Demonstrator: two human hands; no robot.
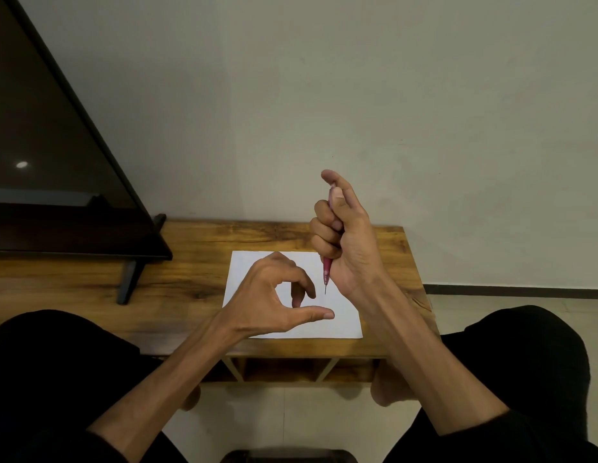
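Note:
A white sheet of paper (341, 315) lies on a low wooden table (197, 262). My right hand (344, 235) holds a pink pen (326, 272) upright in a fist, tip pointing down a little above the paper, with my thumb at the pen's top end. My left hand (274, 295) hovers over the paper's left half, fingers loosely curled and thumb stretched to the right. It holds nothing.
A large dark flat screen (50, 155) on black feet stands on the table's left part. A pale wall rises behind the table. My knees in black trousers (524, 362) flank the table's front edge, over a tiled floor.

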